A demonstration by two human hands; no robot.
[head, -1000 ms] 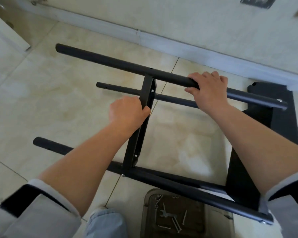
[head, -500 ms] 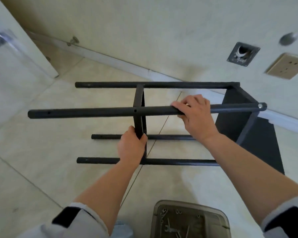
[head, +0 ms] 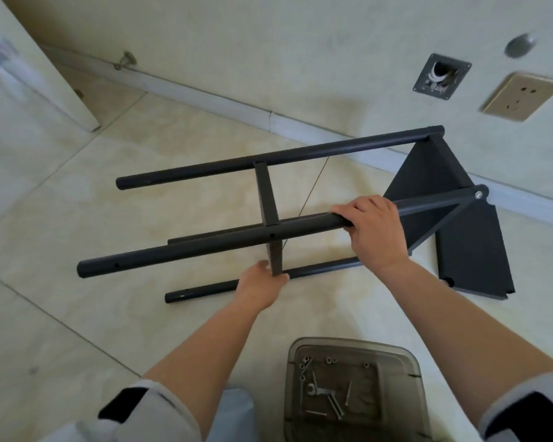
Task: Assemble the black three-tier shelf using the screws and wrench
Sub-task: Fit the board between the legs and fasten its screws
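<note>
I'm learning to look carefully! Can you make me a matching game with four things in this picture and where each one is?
Things:
1. right hand
2. left hand
3. wrench
4. wall socket

Places:
A. inside the clear tray with the screws
B. on the wall
C. wrapped over a long black tube
D. gripping the lower end of the flat crossbar

Pairs: 1-C, 2-D, 3-A, 4-B

We see our own two bare forearms. Our left hand (head: 262, 287) and right hand (head: 372, 231) wear no gloves or rings. Pale grey sleeves with broad black cuff bands are pushed up near each elbow. Light blue fabric covers our knee (head: 237, 413) below.
</note>
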